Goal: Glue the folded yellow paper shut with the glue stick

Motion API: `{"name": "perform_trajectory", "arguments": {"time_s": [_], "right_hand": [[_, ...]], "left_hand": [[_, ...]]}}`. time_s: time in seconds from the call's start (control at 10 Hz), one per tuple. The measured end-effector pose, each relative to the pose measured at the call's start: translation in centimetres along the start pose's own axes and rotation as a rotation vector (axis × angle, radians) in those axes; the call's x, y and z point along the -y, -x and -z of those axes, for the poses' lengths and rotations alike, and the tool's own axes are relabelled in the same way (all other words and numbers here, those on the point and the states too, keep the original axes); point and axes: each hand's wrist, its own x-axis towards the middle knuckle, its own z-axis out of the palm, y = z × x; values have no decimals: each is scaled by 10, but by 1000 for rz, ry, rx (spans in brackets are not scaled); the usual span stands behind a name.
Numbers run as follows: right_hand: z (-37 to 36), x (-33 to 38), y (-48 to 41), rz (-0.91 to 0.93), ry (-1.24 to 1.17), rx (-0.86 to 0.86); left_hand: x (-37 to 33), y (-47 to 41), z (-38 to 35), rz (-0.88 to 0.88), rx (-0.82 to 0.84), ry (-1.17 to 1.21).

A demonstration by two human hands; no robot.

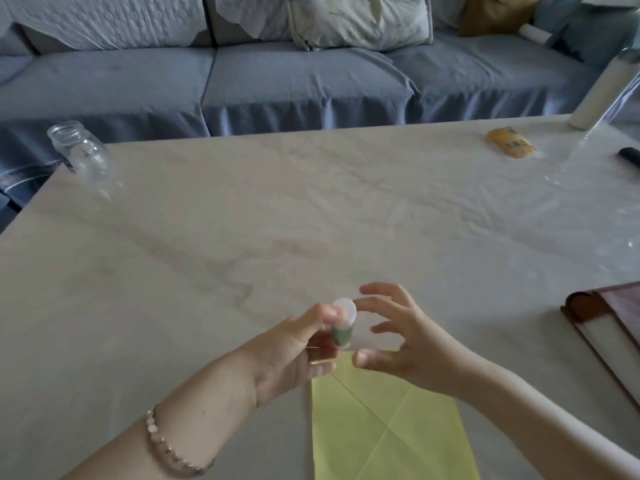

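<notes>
The folded yellow paper [388, 420] lies flat on the marble table [277, 209] near the front edge, with diagonal creases showing. Above its far end my left hand [294, 355] grips a small glue stick [343, 323] with a green body and a white cap, held upright. My right hand [405, 337] hovers just right of the stick with fingers spread; its fingertips are close to the cap, and whether they touch it is unclear. A beaded bracelet circles my left wrist.
A clear glass jar [81, 152] stands at the table's far left corner. A yellow packet [510, 143], a white roll [595, 95] and a dark object [630, 155] sit far right. A brown-edged tray or book [609, 327] lies at the right. A blue sofa [242, 74] is behind.
</notes>
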Motion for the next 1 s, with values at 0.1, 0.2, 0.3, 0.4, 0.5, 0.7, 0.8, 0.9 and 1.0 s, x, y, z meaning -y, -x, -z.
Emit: {"name": "perform_trajectory", "arguments": {"time_s": [0.1,0.2,0.3,0.4,0.5,0.7,0.8,0.9,1.0], "right_hand": [[-3,-3,0,39,47,-24],[-15,-2,-8,82,64,-152],[-11,-2,-19,78,25,-273],[10,-7,-41,33,41,-510],[39,-21,-66,-71,93,-722],[43,-58,-80,-243,157,-751],[38,-60,-79,-268,154,-758],[42,-60,-82,-342,194,-682],[51,-59,-79,-478,198,-486]], "left_hand": [[0,-2,2,92,-94,74],[-8,0,-4,104,-118,8],[-10,-4,-5,49,-284,-127],[-16,-6,5,-153,-533,-224],[-19,-5,22,-275,-647,-316],[-13,-2,42,-270,-714,-422],[-12,-1,46,-265,-727,-434],[-13,-1,49,-278,-734,-428],[-19,-3,50,-269,-729,-439]]}}
